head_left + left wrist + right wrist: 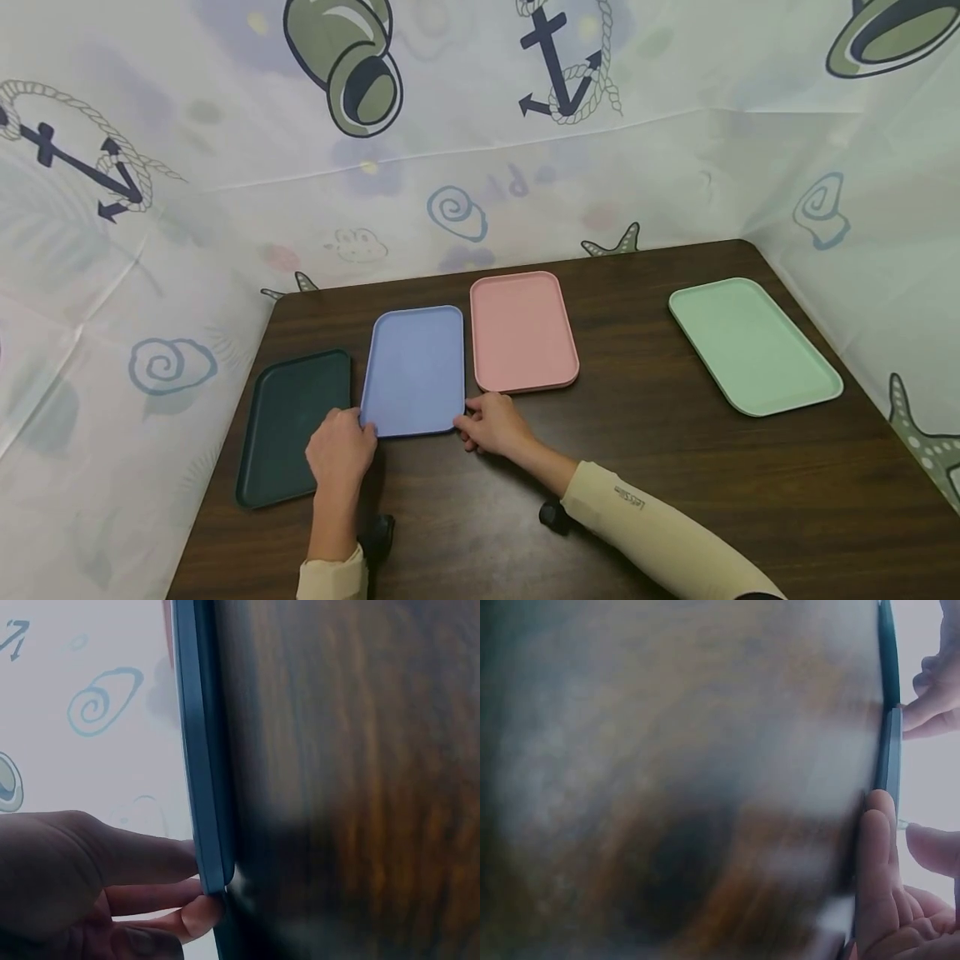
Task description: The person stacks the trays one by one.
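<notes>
A light blue rectangular tray (pixel 417 372) lies between a dark green tray (pixel 295 421) and a pink tray (pixel 523 332). At the blue tray's near left corner, my left hand (pixel 341 446) pinches the rim, thumb on one side and fingers on the other in the left wrist view. The right hand (pixel 491 423) holds the near right corner; its fingers (pixel 877 847) lie under the rim, with the thumb over it. Part of the dark green tray is hidden behind the left hand. Whether the blue tray's near edge is raised, I cannot tell.
A light green tray (pixel 756 346) lies apart at the right of the dark wooden table (pixel 630 450). Printed cloth (pixel 480 133) stands around the table's back and sides. Black wrist devices (pixel 555 517) hang under both forearms.
</notes>
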Demonstrator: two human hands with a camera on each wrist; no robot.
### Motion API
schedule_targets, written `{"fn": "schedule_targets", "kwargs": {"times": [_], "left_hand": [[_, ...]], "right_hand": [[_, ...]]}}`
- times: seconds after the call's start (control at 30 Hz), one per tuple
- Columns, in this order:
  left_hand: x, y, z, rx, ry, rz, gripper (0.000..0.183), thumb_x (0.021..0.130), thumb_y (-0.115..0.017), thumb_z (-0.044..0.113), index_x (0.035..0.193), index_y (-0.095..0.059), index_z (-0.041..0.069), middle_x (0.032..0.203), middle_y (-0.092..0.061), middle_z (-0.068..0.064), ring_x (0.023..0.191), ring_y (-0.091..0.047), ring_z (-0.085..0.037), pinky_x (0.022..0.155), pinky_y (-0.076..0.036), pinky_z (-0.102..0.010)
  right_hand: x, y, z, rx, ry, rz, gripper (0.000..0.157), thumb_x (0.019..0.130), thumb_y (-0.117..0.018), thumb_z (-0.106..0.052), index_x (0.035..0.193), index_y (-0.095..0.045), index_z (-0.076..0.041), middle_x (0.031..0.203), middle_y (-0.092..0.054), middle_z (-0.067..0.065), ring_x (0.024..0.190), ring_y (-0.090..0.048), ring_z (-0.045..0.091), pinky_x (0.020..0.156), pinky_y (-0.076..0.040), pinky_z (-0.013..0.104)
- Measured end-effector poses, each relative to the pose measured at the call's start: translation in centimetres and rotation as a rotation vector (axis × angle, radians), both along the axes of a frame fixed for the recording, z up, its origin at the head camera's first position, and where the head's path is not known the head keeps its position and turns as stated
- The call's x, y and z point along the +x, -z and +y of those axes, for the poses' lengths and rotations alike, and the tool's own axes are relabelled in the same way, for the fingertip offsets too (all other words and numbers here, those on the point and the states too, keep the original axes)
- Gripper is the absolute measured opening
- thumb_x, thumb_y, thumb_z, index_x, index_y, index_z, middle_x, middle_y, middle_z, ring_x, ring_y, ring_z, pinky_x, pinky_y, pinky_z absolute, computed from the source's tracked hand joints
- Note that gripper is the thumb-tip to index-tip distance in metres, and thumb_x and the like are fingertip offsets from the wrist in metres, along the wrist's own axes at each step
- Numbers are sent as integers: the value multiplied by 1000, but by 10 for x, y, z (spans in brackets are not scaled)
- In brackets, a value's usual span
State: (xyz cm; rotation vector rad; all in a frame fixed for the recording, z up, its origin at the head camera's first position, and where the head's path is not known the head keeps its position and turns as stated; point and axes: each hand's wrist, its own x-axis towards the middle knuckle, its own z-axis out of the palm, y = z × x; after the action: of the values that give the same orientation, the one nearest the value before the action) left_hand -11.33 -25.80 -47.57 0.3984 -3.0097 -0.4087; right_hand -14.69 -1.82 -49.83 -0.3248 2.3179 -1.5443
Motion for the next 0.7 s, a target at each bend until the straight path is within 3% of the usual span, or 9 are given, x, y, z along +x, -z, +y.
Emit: {"fn": "schedule_targets", "kwargs": {"times": [0.17, 0.37, 0.5, 0.6, 0.7], "left_hand": [[-1, 0, 2, -39, 36, 2, 15, 87, -62, 10, 85, -66, -4, 72, -58, -18, 62, -57, -38, 50, -44, -53], [4, 4, 5, 9, 16, 8, 18, 87, -60, 11, 74, -58, -1, 59, -53, -14, 52, -50, -29, 44, -40, -46], [12, 1, 5, 60, -7, -58, 18, 89, -57, 13, 86, -58, -5, 66, -56, -17, 55, -52, -30, 47, -42, -47], [20, -1, 5, 125, -24, -121, 28, 91, -56, 15, 107, -61, -7, 82, -64, -22, 64, -56, -31, 52, -46, -48], [27, 0, 6, 209, -51, -142, 42, 92, -56, 19, 126, -58, -5, 87, -67, -16, 72, -57, -29, 60, -46, -48]], "right_hand": [[0, -1, 0, 0, 12, 3, 45, 92, -67, -11, 129, -56, 12, 64, -69, 4, 55, -68, 20, 44, -51, 27], [1, -2, 3, 4, 26, 23, 40, 92, -66, -9, 126, -59, 11, 65, -70, 6, 54, -69, 19, 44, -51, 26], [2, -4, 5, 7, 37, 39, 38, 91, -67, -9, 122, -62, 11, 65, -70, 6, 55, -69, 19, 45, -51, 25], [3, -3, 6, -2, 50, 50, 36, 89, -69, -8, 120, -64, 11, 66, -70, 7, 55, -69, 21, 44, -51, 25], [4, -1, 8, -20, 69, 64, 35, 88, -69, -6, 118, -65, 10, 66, -70, 8, 56, -69, 22, 43, -50, 25]]}}
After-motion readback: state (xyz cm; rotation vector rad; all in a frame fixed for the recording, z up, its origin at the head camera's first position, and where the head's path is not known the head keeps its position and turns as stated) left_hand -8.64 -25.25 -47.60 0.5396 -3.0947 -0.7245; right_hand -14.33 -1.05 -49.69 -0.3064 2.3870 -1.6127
